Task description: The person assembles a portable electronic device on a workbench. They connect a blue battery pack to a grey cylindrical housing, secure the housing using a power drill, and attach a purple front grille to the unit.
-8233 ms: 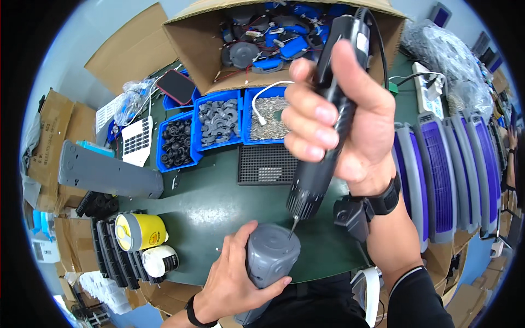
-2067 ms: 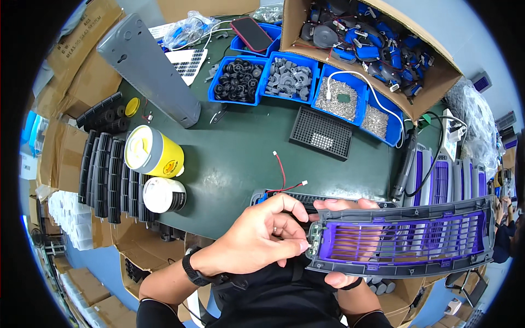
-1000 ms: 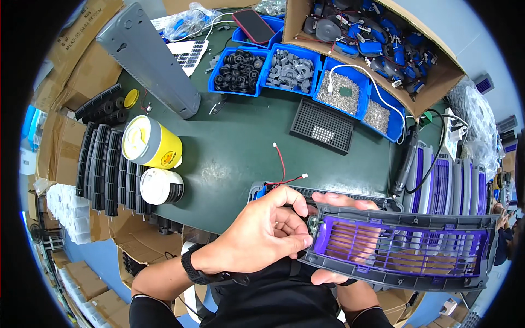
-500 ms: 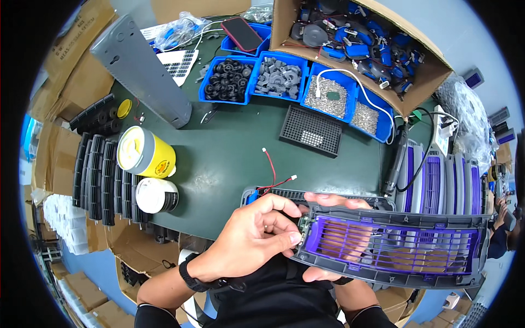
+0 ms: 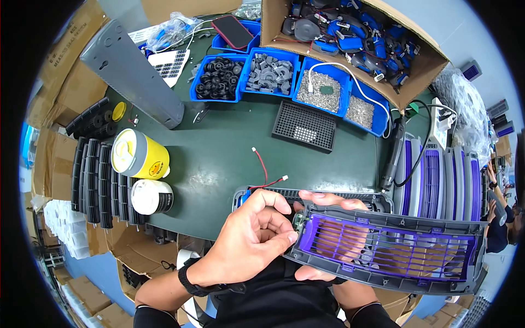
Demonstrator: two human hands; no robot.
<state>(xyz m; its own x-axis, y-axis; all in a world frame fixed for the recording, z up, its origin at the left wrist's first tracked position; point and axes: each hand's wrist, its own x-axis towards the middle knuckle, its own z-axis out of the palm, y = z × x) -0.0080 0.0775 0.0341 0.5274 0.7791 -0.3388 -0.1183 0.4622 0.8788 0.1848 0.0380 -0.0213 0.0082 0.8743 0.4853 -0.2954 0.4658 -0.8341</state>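
A dark grey frame with a purple slatted grille (image 5: 391,246) is held tilted above the table's near edge. My right hand (image 5: 342,235) grips it from behind, fingers over the upper rim and thumb at the lower rim; its palm shows through the slats. At the frame's left end sits a small green circuit board (image 5: 298,221). My left hand (image 5: 252,240) is closed there, thumb and curled fingers on the board, which they partly cover. Behind both hands lies another grey housing (image 5: 377,202), with red wires (image 5: 265,172) ending in white plugs at its left end.
Blue bins (image 5: 191,87) of rollers, grey parts and screws line the back, near a black perforated tray (image 5: 303,127). A carton (image 5: 421,82) holds blue-wrapped parts. Left stand a grey tower (image 5: 134,74), yellow cup (image 5: 141,154) and white tub (image 5: 152,197). Purple-grey panels (image 5: 432,183) stand right.
The grille frame and both hands have shifted slightly left in view, along with the surroundings. My left thumb now covers more of the circuit board.
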